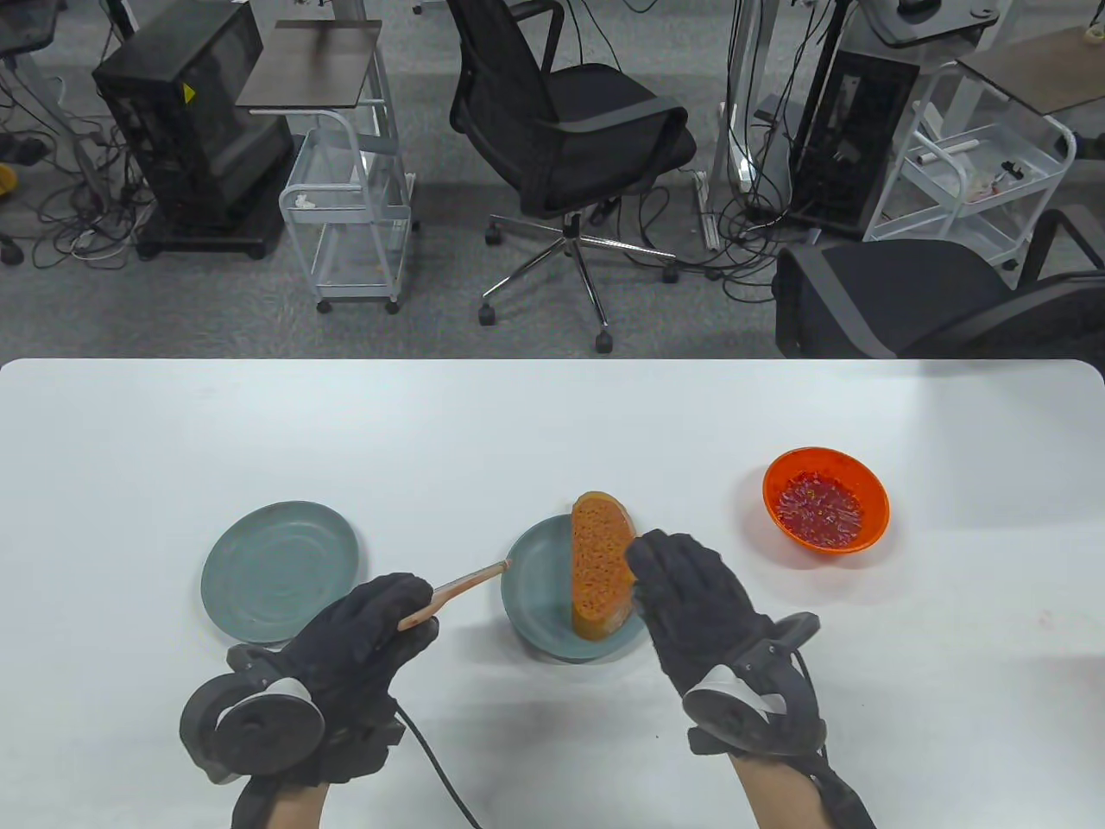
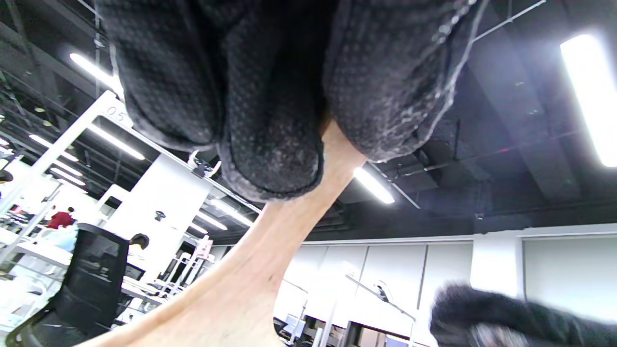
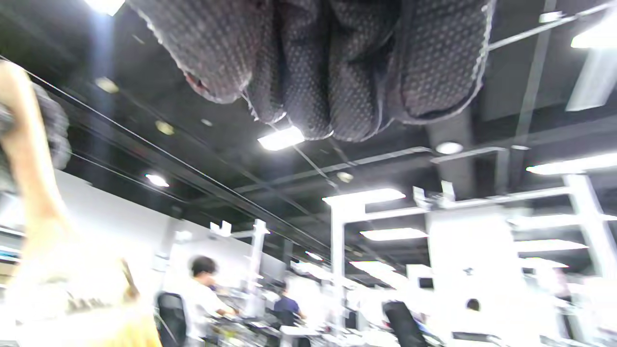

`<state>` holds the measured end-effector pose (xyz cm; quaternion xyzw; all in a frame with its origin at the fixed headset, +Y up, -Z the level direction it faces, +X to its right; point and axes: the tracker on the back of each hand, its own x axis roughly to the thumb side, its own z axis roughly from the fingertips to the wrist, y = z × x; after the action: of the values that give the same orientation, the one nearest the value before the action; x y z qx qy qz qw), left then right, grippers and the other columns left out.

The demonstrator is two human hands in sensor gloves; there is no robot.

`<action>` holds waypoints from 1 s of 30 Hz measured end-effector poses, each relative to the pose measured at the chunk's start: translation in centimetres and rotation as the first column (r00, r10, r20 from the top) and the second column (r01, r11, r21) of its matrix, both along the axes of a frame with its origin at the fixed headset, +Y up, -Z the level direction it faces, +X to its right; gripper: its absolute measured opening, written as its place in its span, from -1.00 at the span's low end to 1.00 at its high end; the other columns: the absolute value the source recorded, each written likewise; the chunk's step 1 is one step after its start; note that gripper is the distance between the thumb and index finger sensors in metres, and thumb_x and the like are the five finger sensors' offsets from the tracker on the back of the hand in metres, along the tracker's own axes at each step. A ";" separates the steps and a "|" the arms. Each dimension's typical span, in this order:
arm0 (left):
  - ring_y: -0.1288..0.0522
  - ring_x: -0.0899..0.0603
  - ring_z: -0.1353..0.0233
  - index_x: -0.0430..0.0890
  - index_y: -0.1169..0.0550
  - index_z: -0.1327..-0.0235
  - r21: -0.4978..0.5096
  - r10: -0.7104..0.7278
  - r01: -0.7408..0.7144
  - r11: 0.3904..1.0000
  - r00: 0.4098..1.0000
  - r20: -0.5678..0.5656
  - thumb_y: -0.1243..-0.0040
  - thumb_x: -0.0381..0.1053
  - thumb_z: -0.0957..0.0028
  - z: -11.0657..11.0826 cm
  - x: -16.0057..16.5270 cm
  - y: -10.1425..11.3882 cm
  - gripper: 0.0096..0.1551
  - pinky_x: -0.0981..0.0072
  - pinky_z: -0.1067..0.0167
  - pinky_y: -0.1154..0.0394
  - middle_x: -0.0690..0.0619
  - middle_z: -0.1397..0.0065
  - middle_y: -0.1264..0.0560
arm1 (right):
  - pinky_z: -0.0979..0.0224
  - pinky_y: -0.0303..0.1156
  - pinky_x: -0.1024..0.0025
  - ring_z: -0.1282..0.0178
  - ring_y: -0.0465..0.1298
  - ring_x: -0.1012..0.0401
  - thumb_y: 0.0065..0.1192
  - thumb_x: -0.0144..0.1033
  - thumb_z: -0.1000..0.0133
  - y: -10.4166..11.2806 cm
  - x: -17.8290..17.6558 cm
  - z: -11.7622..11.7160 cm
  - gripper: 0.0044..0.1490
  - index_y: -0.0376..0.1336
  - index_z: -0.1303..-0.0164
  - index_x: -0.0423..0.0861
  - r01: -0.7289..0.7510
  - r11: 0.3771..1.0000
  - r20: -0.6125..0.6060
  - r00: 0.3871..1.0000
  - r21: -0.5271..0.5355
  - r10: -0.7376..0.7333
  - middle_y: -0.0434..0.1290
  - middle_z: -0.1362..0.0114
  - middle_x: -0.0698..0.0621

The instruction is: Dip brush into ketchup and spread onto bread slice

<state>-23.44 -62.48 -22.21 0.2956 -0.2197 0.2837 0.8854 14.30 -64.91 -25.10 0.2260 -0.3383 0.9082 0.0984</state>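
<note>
Both hands in black knit sensor gloves with dotted-grip fingers (image 3: 308,72), left hand (image 1: 345,648) and right hand (image 1: 699,604) each carrying a dark grey ring-shaped tracker with white patch, black cable trailing off left, bare forearm skin.

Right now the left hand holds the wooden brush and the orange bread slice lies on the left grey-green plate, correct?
Not quite. In the table view the left hand holds the wooden brush, but the orange bread slice is on the middle grey-green plate, beside the right hand.
</note>
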 end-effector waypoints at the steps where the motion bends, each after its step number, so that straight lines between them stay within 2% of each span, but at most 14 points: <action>1: -0.83 -0.02 0.01 -0.09 -0.68 -0.12 0.002 0.003 -0.003 1.000 1.000 -0.014 -0.51 0.01 -0.05 0.0 -0.1 -0.1 -0.58 -0.05 -0.11 -0.70 -0.14 -0.21 -0.68 | -0.42 0.34 -0.17 -0.52 0.36 -0.22 0.22 -0.24 -0.28 -0.5 0.9 -0.2 -0.35 0.22 -0.57 -0.16 0.006 0.998 0.047 0.999 -0.058 -0.003 0.30 -0.58 -0.25; 3: -0.83 -0.03 0.00 -0.08 -0.67 -0.13 -0.001 -0.013 0.013 1.000 0.998 -0.065 -0.51 0.01 -0.06 -0.2 -0.4 -0.3 -0.58 -0.05 -0.11 -0.70 -0.14 -0.22 -0.67 | -0.48 0.20 -0.23 -0.61 0.19 -0.27 0.20 -0.20 -0.29 -1.6 2.7 -0.7 -0.29 0.14 -0.63 -0.19 0.068 0.983 0.133 0.990 -0.173 -0.045 0.18 -0.64 -0.29; 6: -0.82 -0.04 0.01 -0.08 -0.66 -0.13 -0.009 -0.037 0.036 0.999 0.993 -0.108 -0.50 0.02 -0.06 -0.5 -0.8 -0.6 -0.58 -0.01 -0.05 -0.71 -0.13 -0.23 -0.66 | -0.50 0.03 -0.28 -0.65 0.01 -0.31 0.18 -0.15 -0.30 -3.0 4.5 -1.2 -0.20 0.06 -0.67 -0.24 0.168 0.948 0.203 0.972 -0.271 -0.115 0.06 -0.68 -0.32; 9: -0.82 -0.04 -0.01 -0.07 -0.66 -0.14 -0.015 -0.060 0.059 0.998 0.988 -0.145 -0.49 0.02 -0.07 -0.9 -1.3 -1.1 -0.58 0.10 0.07 -0.72 -0.13 -0.24 -0.65 | -0.50 -0.16 -0.28 -0.66 -0.13 -0.29 0.17 -0.12 -0.30 -4.5 5.1 -1.3 -0.17 0.02 -0.68 -0.25 0.221 0.924 0.264 0.955 -0.312 -0.139 0.01 -0.69 -0.33; 12: -0.82 -0.04 -0.02 -0.07 -0.65 -0.13 -0.034 -0.113 0.108 0.994 0.975 -0.193 -0.49 0.01 -0.06 -1.4 -2.0 -1.8 -0.58 0.11 0.08 -0.72 -0.13 -0.24 -0.65 | -0.49 -0.17 -0.27 -0.65 -0.16 -0.28 0.13 -0.09 -0.30 -6.3 5.4 -2.1 -0.15 -0.01 -0.69 -0.25 0.225 0.910 0.287 0.950 -0.349 -0.125 -0.04 -0.69 -0.34; 15: -0.82 -0.05 -0.07 -0.06 -0.65 -0.13 -0.072 -0.150 0.136 0.988 0.958 -0.245 -0.49 0.01 -0.06 -1.6 -3.0 -2.5 -0.59 0.05 0.00 -0.73 -0.13 -0.26 -0.65 | -0.49 -0.19 -0.27 -0.65 -0.20 -0.28 0.08 -0.04 -0.31 -7.3 5.5 -2.5 -0.12 -0.05 -0.70 -0.26 0.214 0.889 0.283 0.954 -0.405 -0.101 -0.08 -0.69 -0.34; 20: -0.82 -0.08 -0.17 -0.06 -0.64 -0.13 -0.147 -0.212 0.170 0.974 0.912 -0.350 -0.49 -0.02 -0.06 -1.2 -5.4 -3.7 -0.60 0.01 -0.08 -0.75 -0.13 -0.30 -0.63 | -0.49 -0.18 -0.28 -0.65 -0.20 -0.29 0.08 0.00 -0.31 -8.0 5.6 -2.4 -0.10 -0.04 -0.70 -0.27 0.206 0.873 0.257 0.962 -0.441 -0.097 -0.08 -0.70 -0.35; 23: -0.80 -0.10 -0.22 -0.05 -0.63 -0.12 -0.200 -0.298 0.234 0.952 0.863 -0.408 -0.49 -0.03 -0.07 -1.3 -6.6 -4.6 -0.61 0.00 -0.13 -0.74 -0.12 -0.32 -0.62 | -0.49 -0.19 -0.28 -0.64 -0.22 -0.29 0.08 0.00 -0.31 -8.3 5.9 -2.4 -0.10 -0.04 -0.70 -0.28 0.207 0.863 0.258 0.962 -0.460 -0.093 -0.09 -0.70 -0.35; 30: -0.78 -0.13 -0.26 -0.05 -0.62 -0.11 -0.305 -0.408 0.291 0.907 0.789 -0.459 -0.49 -0.05 -0.06 -2.2 -7.9 -8.0 -0.62 0.00 -0.17 -0.72 -0.12 -0.34 -0.60 | -0.49 -0.22 -0.26 -0.63 -0.27 -0.28 0.10 0.00 -0.31 -8.4 6.0 -2.3 -0.09 -0.05 -0.70 -0.28 0.226 0.851 0.261 0.959 -0.475 -0.109 -0.11 -0.70 -0.35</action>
<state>-31.32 -70.51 -24.37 0.2154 0.0053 0.0473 0.9754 20.30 -73.34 -27.44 0.0585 -0.1190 0.9720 0.1939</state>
